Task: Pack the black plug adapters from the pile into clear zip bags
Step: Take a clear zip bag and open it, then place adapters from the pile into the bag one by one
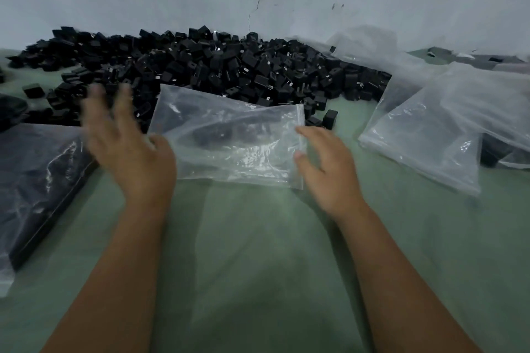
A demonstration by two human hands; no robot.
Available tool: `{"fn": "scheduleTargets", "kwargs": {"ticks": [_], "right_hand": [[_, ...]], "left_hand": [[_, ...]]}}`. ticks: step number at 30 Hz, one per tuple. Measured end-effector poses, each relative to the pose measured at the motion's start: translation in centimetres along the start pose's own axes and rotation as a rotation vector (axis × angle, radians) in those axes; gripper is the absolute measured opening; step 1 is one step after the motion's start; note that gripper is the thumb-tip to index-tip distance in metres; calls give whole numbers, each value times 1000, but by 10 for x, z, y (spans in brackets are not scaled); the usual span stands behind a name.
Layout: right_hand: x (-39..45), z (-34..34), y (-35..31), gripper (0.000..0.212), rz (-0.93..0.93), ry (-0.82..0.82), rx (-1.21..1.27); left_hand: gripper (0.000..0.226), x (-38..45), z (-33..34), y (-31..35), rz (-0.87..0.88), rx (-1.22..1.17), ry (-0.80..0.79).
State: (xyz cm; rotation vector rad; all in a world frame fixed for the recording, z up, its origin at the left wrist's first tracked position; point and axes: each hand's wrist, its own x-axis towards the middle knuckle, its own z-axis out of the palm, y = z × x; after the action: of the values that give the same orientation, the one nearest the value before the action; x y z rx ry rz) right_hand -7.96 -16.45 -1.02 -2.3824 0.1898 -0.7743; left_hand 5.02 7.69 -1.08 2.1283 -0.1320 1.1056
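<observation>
A large pile of black plug adapters (218, 66) lies along the wall at the back of the green table (258, 252). In front of it a clear zip bag (229, 135) lies on the table, with a dark shape faintly visible inside. My right hand (324, 163) pinches the bag's right edge, where the zip strip runs, between thumb and fingers. My left hand (126, 140) is blurred, fingers spread, above the bag's left edge and the near side of the pile; it holds nothing that I can see.
A filled bag of black adapters (37, 180) lies at the left. Several clear bags (447, 123) are stacked at the right, with more plastic (370, 46) behind them. A loose adapter (329, 119) stands by the bag's right corner. The grey wall closes the back.
</observation>
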Motion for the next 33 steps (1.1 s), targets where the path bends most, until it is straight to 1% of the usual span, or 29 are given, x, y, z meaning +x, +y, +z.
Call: {"fn": "scheduleTargets", "kwargs": {"ticks": [1, 2, 3, 4, 5, 6, 7, 8, 9, 10, 11, 12, 13, 14, 16, 17, 18, 19, 20, 21, 22, 23, 25, 26, 27, 29, 31, 32, 33], "right_hand": [[-1, 4, -2, 41, -52, -147, -43], [-3, 7, -3, 37, -81, -265, -64], [-4, 8, -4, 32, -67, -339, -54], [-5, 8, -7, 32, -17, -333, 1], [-6, 6, -9, 36, 40, -280, 62], [-6, 3, -9, 40, 58, -192, 50], [-6, 0, -10, 42, 16, -105, -61], [-6, -2, -11, 41, -59, -50, -211], [-7, -3, -14, 37, -136, -31, -311], [-7, -2, -19, 32, -193, -58, -355], [-8, 0, -24, 27, -228, -125, -380], [-8, 4, -29, 27, -265, -193, -412], [-9, 10, -34, 31, -303, -264, -454], [-10, 16, -38, 35, -326, -326, -475], [-12, 25, -41, 49, -310, -421, -459], [-15, 29, -40, 57, -276, -468, -444], [-16, 33, -37, 63, -230, -509, -433], [-18, 35, -33, 66, -174, -545, -441], [-19, 35, -29, 67, -112, -568, -468], [-18, 34, -25, 68, -47, -571, -508], [-17, 31, -20, 69, 26, -550, -552], [-15, 27, -16, 71, 102, -513, -589], [-10, 16, -9, 70, 209, -409, -643], [-9, 12, -6, 66, 214, -343, -650], [-9, 9, -5, 60, 194, -271, -624], [-10, 6, -10, 51, 107, -157, -481], [-12, 7, -17, 45, -2, -104, -378], [-11, 8, -21, 43, -43, -85, -363], [-9, 9, -25, 42, -65, -65, -355]], "left_hand": [[66, -6, 2, 10, 154, 12, -122], [63, -13, 3, 26, 249, -5, -329], [61, -22, 5, 39, 322, 10, -577], [59, -30, 7, 49, 385, 89, -840], [57, -36, 8, 57, 425, 196, -1066], [54, -38, 8, 61, 450, 273, -1237], [53, -37, 6, 63, 435, 288, -1352], [51, -35, 0, 65, 389, 247, -1413], [47, -31, -8, 66, 298, 154, -1397], [43, -25, -15, 65, 176, 27, -1288], [42, -21, -19, 65, 88, -87, -1108], [38, -19, -20, 65, 78, -136, -952], [34, -18, -18, 63, 116, -126, -903], [37, -19, -15, 62, 180, -72, -956], [47, -29, -5, 56, 314, 103, -1204], [49, -35, -2, 52, 335, 130, -1258], [48, -38, 0, 48, 341, 108, -1237], [48, -39, 2, 41, 336, 84, -1170], [49, -40, 3, 34, 339, 127, -1087], [52, -38, 3, 28, 318, 248, -1023], [55, -36, 4, 22, 255, 383, -992], [56, -34, 4, 16, 175, 471, -997], [56, -32, 2, 11, 71, 506, -1075], [55, -32, -1, 11, 76, 502, -1125], [55, -30, -3, 11, 90, 498, -1177], [53, -20, -10, 8, 104, 488, -1266], [50, 2, -19, 6, 41, 431, -1324], [50, 16, -23, 5, -39, 355, -1288], [52, 29, -24, 4, -133, 266, -1169]]}}
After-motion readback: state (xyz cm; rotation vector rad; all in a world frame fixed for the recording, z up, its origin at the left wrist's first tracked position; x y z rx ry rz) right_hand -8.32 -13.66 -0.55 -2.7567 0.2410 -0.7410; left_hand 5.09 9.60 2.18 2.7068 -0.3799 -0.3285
